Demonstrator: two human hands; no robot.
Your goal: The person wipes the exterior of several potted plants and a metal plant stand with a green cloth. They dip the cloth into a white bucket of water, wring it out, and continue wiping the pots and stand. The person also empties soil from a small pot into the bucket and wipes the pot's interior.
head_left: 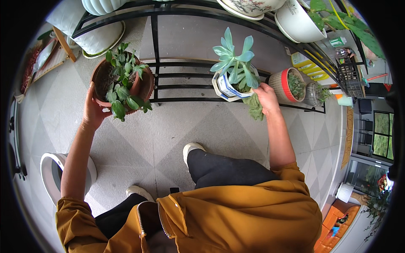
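Observation:
On the left, my left hand (93, 110) grips the rim of a reddish-brown flowerpot (95, 72). A green leafy plant (122, 93) spills over its front, and dark soil shows inside. My right hand (267, 97) has its fingers closed on the right edge of a white, blue-edged angular flowerpot (228, 91), at the lower shelf. A pale blue-green succulent (234, 59) grows in that pot, and a limp green clump (255, 106) hangs below its rim beside my fingers. The fingertips of my right hand are partly hidden by leaves.
A black metal plant rack (181, 64) spans the far side, with white pots (291, 21) on top. Right of my right hand stands a beige pot with a red band (284, 86). A white bin (52, 162) stands by my left forearm. Grey tiled floor (139, 139) lies below.

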